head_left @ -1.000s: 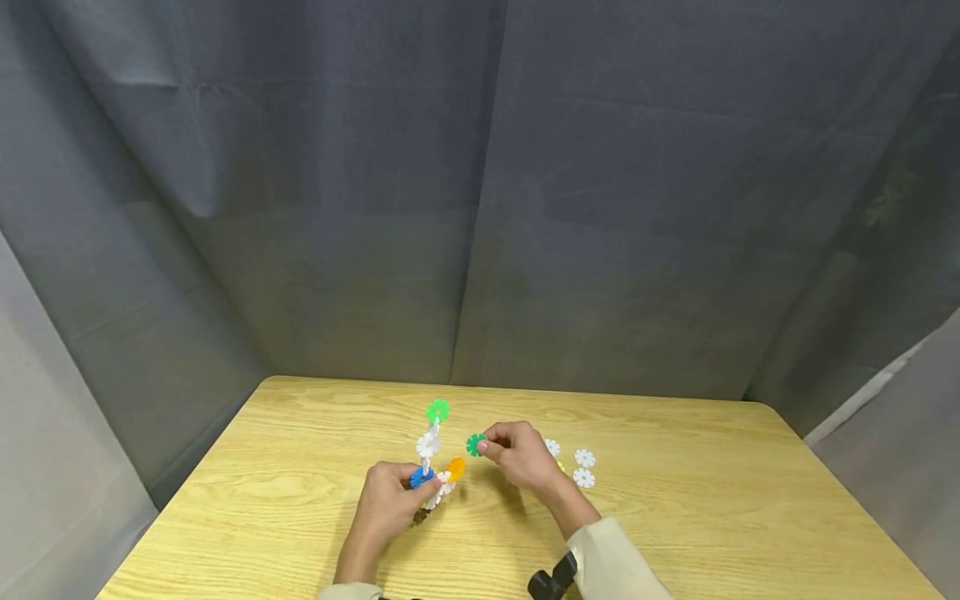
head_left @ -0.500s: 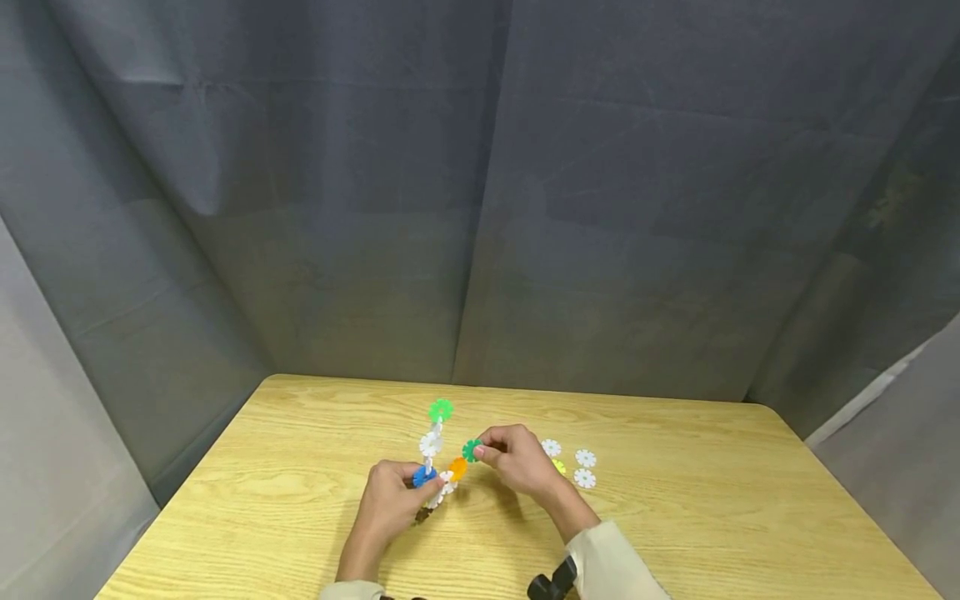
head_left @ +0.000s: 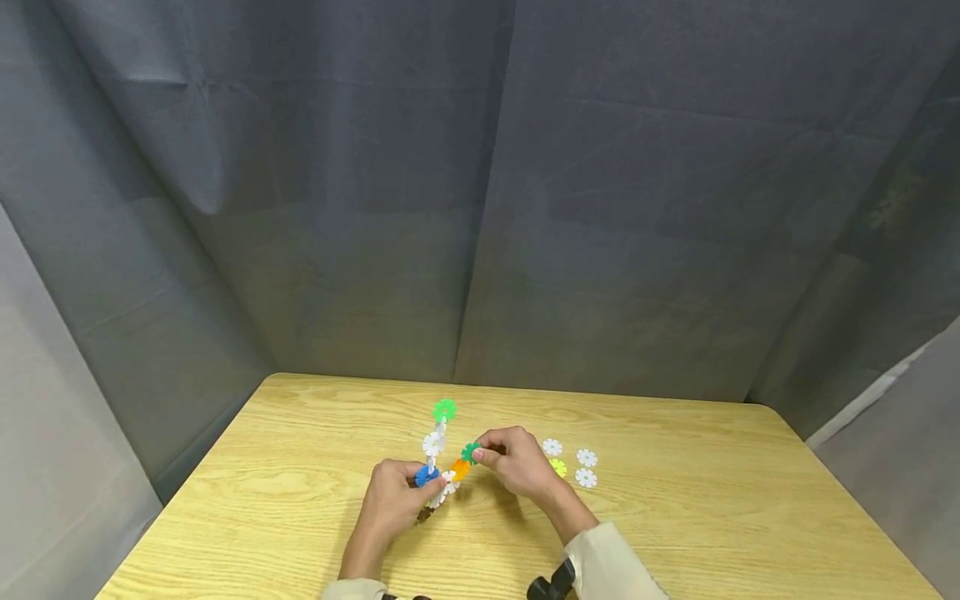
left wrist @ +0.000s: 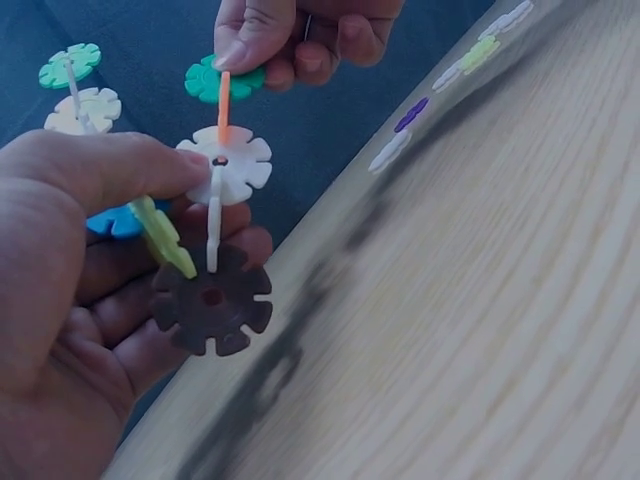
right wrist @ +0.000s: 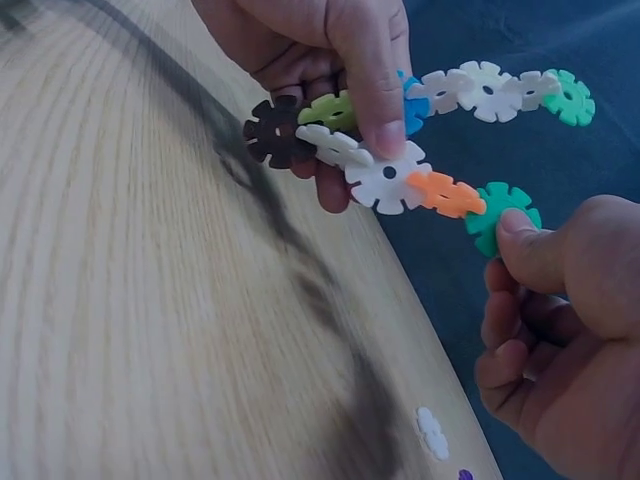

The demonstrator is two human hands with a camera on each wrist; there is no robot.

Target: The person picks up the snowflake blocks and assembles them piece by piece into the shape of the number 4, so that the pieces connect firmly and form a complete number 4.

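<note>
A bent chain of notched plastic snowflake discs is held up over the table between both hands. My left hand point(head_left: 392, 500) grips its middle, thumb on a white disc point(right wrist: 388, 190) and fingers behind, near the blue disc point(head_left: 426, 476). The brown disc point(left wrist: 212, 310) sits at the chain's bend, and a light green disc point(head_left: 445, 410) ends the far branch. On the nearer branch, an orange disc point(right wrist: 447, 194) stands crosswise in the white one. Between thumb and fingers, my right hand point(head_left: 521, 462) pinches a dark green disc point(right wrist: 486, 222), its edge right at the orange disc's end.
Loose discs lie on the wooden table point(head_left: 675, 517) right of my right hand: several white discs point(head_left: 587, 457), a yellow disc point(head_left: 557, 468) and a purple disc point(left wrist: 411, 114). Dark grey curtains point(head_left: 480, 208) hang behind the table's far edge.
My right hand has brought the dark green disc left and slightly toward me, from apart to against the orange disc. The left hand keeps its grip, the chain shifting slightly right.
</note>
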